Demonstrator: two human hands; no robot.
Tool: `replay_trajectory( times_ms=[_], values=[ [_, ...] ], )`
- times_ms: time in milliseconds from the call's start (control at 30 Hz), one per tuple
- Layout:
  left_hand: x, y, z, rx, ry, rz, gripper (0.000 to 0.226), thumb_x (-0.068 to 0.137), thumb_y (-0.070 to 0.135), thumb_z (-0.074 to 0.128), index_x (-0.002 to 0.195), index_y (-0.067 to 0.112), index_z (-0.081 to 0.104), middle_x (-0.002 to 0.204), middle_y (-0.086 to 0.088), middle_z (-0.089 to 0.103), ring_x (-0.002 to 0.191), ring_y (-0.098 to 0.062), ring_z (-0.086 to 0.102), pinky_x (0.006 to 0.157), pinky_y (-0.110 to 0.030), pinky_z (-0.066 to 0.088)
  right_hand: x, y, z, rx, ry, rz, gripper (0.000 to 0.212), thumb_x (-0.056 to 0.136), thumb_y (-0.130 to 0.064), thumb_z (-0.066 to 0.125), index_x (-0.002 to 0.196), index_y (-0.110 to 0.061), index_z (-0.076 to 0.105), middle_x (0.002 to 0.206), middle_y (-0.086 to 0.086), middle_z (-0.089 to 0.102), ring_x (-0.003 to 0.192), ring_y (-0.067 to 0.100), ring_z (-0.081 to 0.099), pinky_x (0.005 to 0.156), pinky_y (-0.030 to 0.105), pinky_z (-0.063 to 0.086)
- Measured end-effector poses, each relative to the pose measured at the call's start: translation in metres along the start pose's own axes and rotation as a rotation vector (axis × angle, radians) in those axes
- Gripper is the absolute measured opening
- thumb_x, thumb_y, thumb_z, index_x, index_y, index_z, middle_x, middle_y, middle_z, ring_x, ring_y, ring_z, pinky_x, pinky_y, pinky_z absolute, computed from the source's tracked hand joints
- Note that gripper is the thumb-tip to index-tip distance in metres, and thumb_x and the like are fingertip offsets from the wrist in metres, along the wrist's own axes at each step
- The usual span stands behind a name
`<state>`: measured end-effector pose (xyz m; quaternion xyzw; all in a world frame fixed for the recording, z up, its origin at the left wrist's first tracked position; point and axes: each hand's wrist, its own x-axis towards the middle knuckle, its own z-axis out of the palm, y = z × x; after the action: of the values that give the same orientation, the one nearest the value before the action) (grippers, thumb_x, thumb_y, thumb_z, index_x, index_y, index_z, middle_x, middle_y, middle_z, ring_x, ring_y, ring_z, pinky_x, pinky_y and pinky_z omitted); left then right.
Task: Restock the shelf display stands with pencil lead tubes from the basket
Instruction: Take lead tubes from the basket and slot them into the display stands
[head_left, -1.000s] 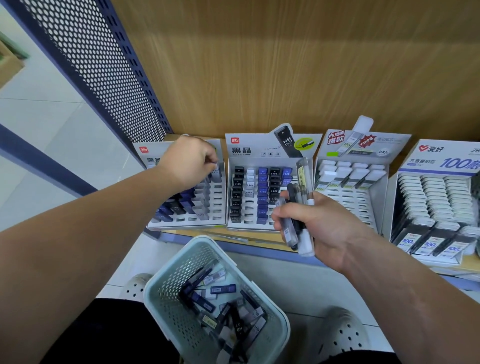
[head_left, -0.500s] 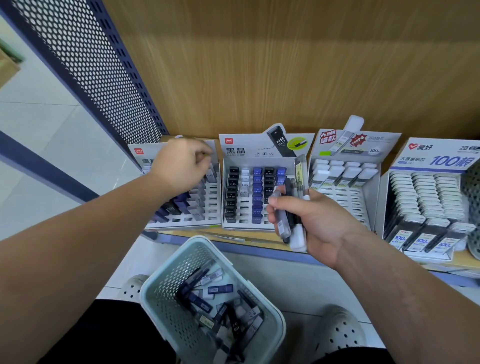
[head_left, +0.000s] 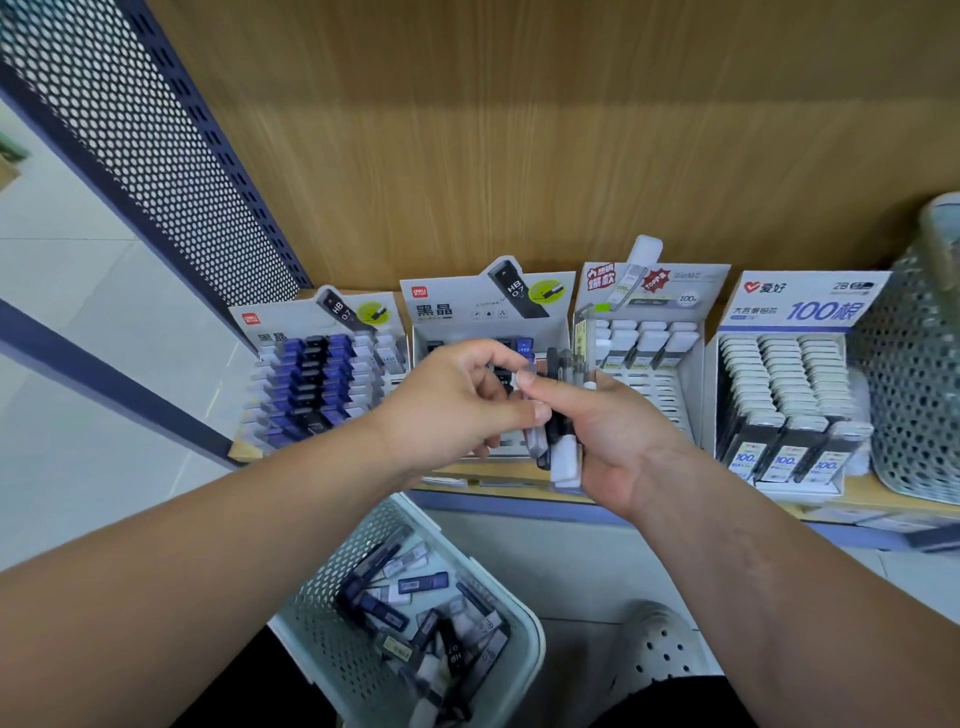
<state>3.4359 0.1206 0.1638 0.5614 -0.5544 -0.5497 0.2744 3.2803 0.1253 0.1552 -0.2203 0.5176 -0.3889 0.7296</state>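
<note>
Left hand (head_left: 457, 400) has quit the far-left display stand (head_left: 322, 384) and swung over to the right hand (head_left: 618, 441), pinching at the bundle of lead tubes (head_left: 558, 434) gripped there. Next tube coming, I'd say; basket (head_left: 530, 639) well stocked.

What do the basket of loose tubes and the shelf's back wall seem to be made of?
Basket: probably moulded plastic, pale green, matte, with regular round holes and a thick rim. Back wall: wood or wood-look laminate, judging by its brown grain streaks; which one is unclear.
</note>
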Motion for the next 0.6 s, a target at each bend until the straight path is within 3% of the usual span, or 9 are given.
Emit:
replay_trajectory(
  times_ms=[67,100,167,233,333,433,500,600],
  values=[
    [0.000,0.002,0.003,-0.008,-0.026,-0.002,0.035,0.078,0.011,0.084,0.106,0.020,0.067,0.073,-0.012,0.060,0.058,-0.019,0.060,0.056,-0.033,0.052,-0.003,-0.001,-0.005,-0.019,0.013,-0.011,0.062,0.084,-0.014,0.080,0.139,0.000,0.053,0.103,0.014,0.076,0.084,0.024,0.073,0.070,0.035,0.056],
    [0.000,0.004,0.004,-0.005,-0.039,-0.006,0.034,0.077,0.008,0.083,0.105,0.018,0.067,0.073,-0.013,0.061,0.058,-0.019,0.062,0.055,-0.033,0.053,-0.004,-0.001,-0.006,-0.030,0.026,-0.015,0.063,0.085,-0.015,0.080,0.139,0.000,0.052,0.107,0.015,0.076,0.093,0.027,0.074,0.078,0.038,0.057],
    [0.001,0.005,0.005,0.000,-0.064,-0.041,0.032,0.078,0.001,0.078,0.104,0.016,0.065,0.070,-0.011,0.065,0.056,-0.020,0.063,0.054,-0.031,0.053,-0.004,0.000,-0.009,-0.042,0.040,-0.016,0.077,0.083,-0.020,0.082,0.148,-0.003,0.043,0.120,0.015,0.073,0.108,0.030,0.070,0.096,0.046,0.054],
    [0.003,0.006,0.005,-0.024,-0.066,-0.096,0.032,0.079,-0.008,0.068,0.104,0.010,0.061,0.063,-0.007,0.064,0.051,-0.020,0.062,0.052,-0.030,0.054,-0.003,0.000,-0.010,-0.046,0.041,-0.007,0.089,0.082,-0.020,0.083,0.155,-0.007,0.033,0.128,0.015,0.069,0.113,0.032,0.068,0.103,0.053,0.051],
    [0.005,0.005,0.004,-0.118,-0.075,-0.138,0.036,0.080,-0.013,0.067,0.108,0.007,0.058,0.065,-0.009,0.065,0.051,-0.020,0.062,0.051,-0.028,0.055,-0.002,-0.001,-0.014,-0.060,0.058,0.016,0.081,0.084,-0.014,0.082,0.152,-0.008,0.038,0.119,0.017,0.072,0.105,0.035,0.072,0.093,0.054,0.057],
    [0.004,0.004,0.002,-0.196,-0.094,-0.132,0.035,0.083,-0.012,0.069,0.110,0.006,0.058,0.069,-0.009,0.068,0.054,-0.022,0.064,0.053,-0.029,0.056,0.000,-0.002,-0.019,-0.074,0.070,0.029,0.055,0.085,-0.012,0.079,0.134,-0.005,0.055,0.104,0.016,0.077,0.087,0.033,0.075,0.067,0.040,0.059],
    [0.005,0.003,0.000,-0.239,-0.065,-0.125,0.030,0.084,-0.011,0.068,0.105,0.007,0.057,0.072,-0.012,0.070,0.057,-0.024,0.066,0.053,-0.030,0.057,0.000,-0.002,-0.019,-0.057,0.068,0.021,0.046,0.086,-0.009,0.078,0.127,-0.001,0.061,0.093,0.014,0.077,0.075,0.028,0.074,0.059,0.034,0.056],
    [0.010,0.002,-0.005,-0.352,0.061,-0.089,0.025,0.085,-0.010,0.067,0.092,0.009,0.052,0.073,-0.016,0.070,0.058,-0.024,0.067,0.051,-0.027,0.057,0.003,-0.001,-0.017,-0.038,0.112,0.005,0.065,0.085,-0.009,0.080,0.142,-0.001,0.049,0.090,0.015,0.076,0.067,0.024,0.070,0.055,0.032,0.054]
  ],
)
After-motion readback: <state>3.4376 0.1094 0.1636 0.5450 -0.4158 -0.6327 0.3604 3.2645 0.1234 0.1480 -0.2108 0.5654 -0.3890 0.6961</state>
